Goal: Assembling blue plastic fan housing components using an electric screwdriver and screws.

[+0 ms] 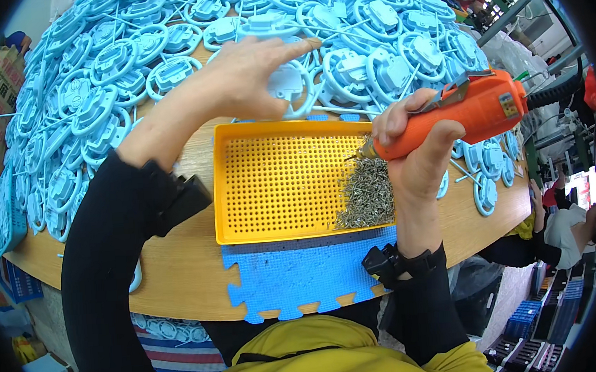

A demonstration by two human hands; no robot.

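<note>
My left hand (242,79) reaches over the near edge of a heap of light-blue plastic ring-shaped parts (345,72). Its fingers are apart, the index stretched to the right, and one part (286,83) shows between thumb and index; I see no grip on it. In my right hand (414,160) is an orange electric screwdriver (476,115), its bit pointing left above a yellow perforated tray (220,191). Small metal screws (366,198) lie piled at the tray's right end.
Under the tray's front lies a blue foam mat (297,272) with a jigsaw edge, on a wooden table (180,277). A black coiled cord (554,92) runs from the screwdriver. Other people (564,229) are at the right. Blue crates (521,319) stand at lower right.
</note>
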